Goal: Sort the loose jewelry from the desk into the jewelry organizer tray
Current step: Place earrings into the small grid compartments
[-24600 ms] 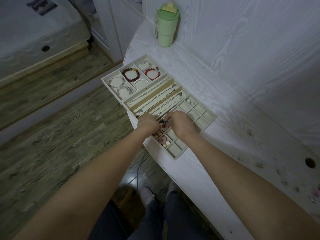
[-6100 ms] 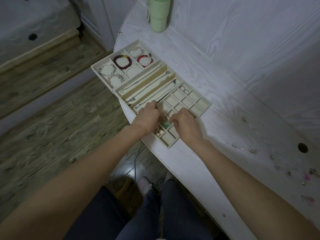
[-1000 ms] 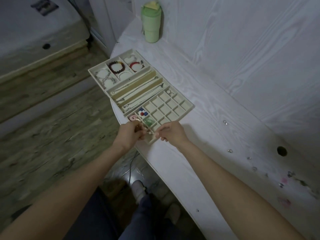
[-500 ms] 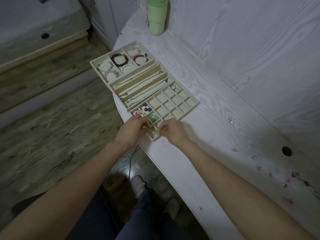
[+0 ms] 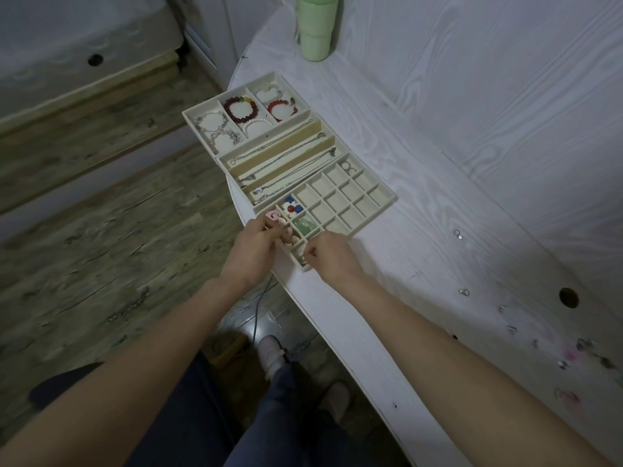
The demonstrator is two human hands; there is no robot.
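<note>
The beige jewelry organizer tray (image 5: 377, 210) lies on the white desk (image 5: 421, 264), with bracelets (image 5: 241, 109) in its far section, necklaces (image 5: 286, 160) in the middle and a grid of small cells nearest me. Pink (image 5: 273, 216), red-and-blue (image 5: 291, 207) and green (image 5: 303, 225) pieces fill the near-left cells. My left hand (image 5: 251, 254) reaches its bent fingers into the cells at the near corner and hides what they touch. My right hand (image 5: 332, 256) hovers over the nearest cell, thumb and forefinger pinched together on something tiny. Loose rings (image 5: 457, 234) and more small pieces (image 5: 569, 355) lie along the desk to the right.
A green tumbler (image 5: 317, 26) stands at the desk's far end against the wall. A cable hole (image 5: 568, 297) opens in the desk at the right. The desk's curved edge runs just under my hands, with wooden floor and my feet (image 5: 271, 353) below.
Both hands stay at the tray's near corner. Compared with half a second ago they have drawn slightly apart, and my right hand has lowered over the nearest cell.
</note>
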